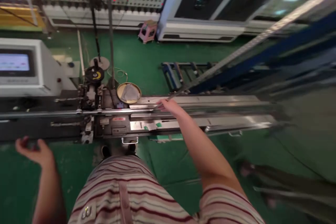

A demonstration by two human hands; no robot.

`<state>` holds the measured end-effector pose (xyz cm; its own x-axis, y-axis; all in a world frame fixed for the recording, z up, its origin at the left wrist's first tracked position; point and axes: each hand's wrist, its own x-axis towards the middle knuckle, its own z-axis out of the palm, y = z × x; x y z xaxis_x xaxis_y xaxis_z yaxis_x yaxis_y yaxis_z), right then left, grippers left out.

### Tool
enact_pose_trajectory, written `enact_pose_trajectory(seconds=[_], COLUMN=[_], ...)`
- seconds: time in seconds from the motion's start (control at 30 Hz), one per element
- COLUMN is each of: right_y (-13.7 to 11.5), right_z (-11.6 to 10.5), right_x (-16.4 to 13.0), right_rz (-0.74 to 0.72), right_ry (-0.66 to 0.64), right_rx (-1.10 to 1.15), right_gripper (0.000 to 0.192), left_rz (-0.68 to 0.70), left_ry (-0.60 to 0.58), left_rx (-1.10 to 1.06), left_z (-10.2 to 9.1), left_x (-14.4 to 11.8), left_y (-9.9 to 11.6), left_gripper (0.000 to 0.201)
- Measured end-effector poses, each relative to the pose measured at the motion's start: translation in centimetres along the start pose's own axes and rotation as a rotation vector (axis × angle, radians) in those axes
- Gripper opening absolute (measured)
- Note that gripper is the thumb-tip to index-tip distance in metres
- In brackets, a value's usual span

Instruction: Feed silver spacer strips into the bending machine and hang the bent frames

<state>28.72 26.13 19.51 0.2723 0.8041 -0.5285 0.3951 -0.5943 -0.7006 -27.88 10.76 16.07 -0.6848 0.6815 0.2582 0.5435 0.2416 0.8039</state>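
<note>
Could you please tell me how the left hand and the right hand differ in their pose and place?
The left hand is near the front edge of the dark machine bed; the right hand is farther forward, at the pale metal rails. The left hand's fingers curl loosely, with the thumb apart; the right hand's fingers point leftward, and whether they grip anything is unclear. Both hands are bare.

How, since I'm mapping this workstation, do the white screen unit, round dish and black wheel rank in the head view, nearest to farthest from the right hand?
1. Round dish, left of the right hand.
2. Black wheel, farther left, beyond that.
3. White screen unit, at the picture's left edge.
</note>
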Motion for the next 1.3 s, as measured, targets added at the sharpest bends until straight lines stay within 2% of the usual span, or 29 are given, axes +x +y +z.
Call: enact_pose_trajectory(seconds=[0.07,0.1,0.2,0.27,0.43,0.6,0.77,0.9,0.97,1.03,1.1,1.17,1.23,1.3], right_y=[-0.7,-1.0,-2.4,-3.5,-6.6,-9.5,-12.6,-15.3,-16.7,-17.9,-18.9,-19.6,-20.0,-20.2], right_z=[2.5,3.8,7.7,10.2,16.9,23.9,31.1,37.4,40.3,42.7,44.0,43.9,42.2,39.4], right_x=[0.0,-0.1,-0.5,-1.2,-2.7,-3.6,-5.0,-6.0,-6.6,-7.3,-8.2,-9.2,-10.0,-10.7], right_rz=[-0.019,-0.033,-0.104,-0.162,-0.288,-0.4,-0.461,-0.48,-0.497,-0.497,-0.469,-0.418,-0.374,-0.346], right_ry=[-0.065,-0.093,-0.173,-0.227,-0.311,-0.352,-0.376,-0.392,-0.406,-0.417,-0.421,-0.441,-0.475,-0.505], right_rx=[0.005,0.006,-0.031,-0.07,-0.185,-0.291,-0.29,-0.299,-0.283,-0.239,-0.171,-0.084,0.015,0.106], right_gripper=[0.027,0.025,0.023,0.023,0.027,0.029,0.026,0.026,0.028,0.03,0.031,0.03,0.027,0.024], left_rz=[-0.008,-0.022,-0.052,-0.04,-0.002,-0.021,-0.051,-0.051,-0.036,-0.013,-0.024,-0.078,-0.164,-0.296], left_ry=[0.219,0.254,0.222,0.194,0.121,0.137,0.194,0.227,0.222,0.185,0.132,0.097,0.075,0.014], left_rx=[-0.057,-0.088,-0.123,-0.106,-0.033,-0.037,-0.027,0.009,0.025,0.016,-0.062,-0.24,-0.446,-0.604], left_z=[0.0,0.3,0.9,0.5,-1.7,-3.8,-7.0,-9.4,-9.8,-9.2,-7.7,-5.6,-3.2,-1.1], left_x=[-2.2,-3.2,-4.9,-5.5,-6.7,-7.8,-8.1,-7.3,-6.1,-4.2,-1.7,1.4,4.6,7.8], left_y=[-2.3,-3.4,-6.0,-7.0,-8.2,-10.3,-13.1,-15.0,-15.4,-15.2,-14.3,-12.9,-11.3,-9.4], left_gripper=[0.064,0.061,0.053,0.047,0.036,0.031,0.027,0.026,0.027,0.027,0.031,0.041,0.054,0.062])
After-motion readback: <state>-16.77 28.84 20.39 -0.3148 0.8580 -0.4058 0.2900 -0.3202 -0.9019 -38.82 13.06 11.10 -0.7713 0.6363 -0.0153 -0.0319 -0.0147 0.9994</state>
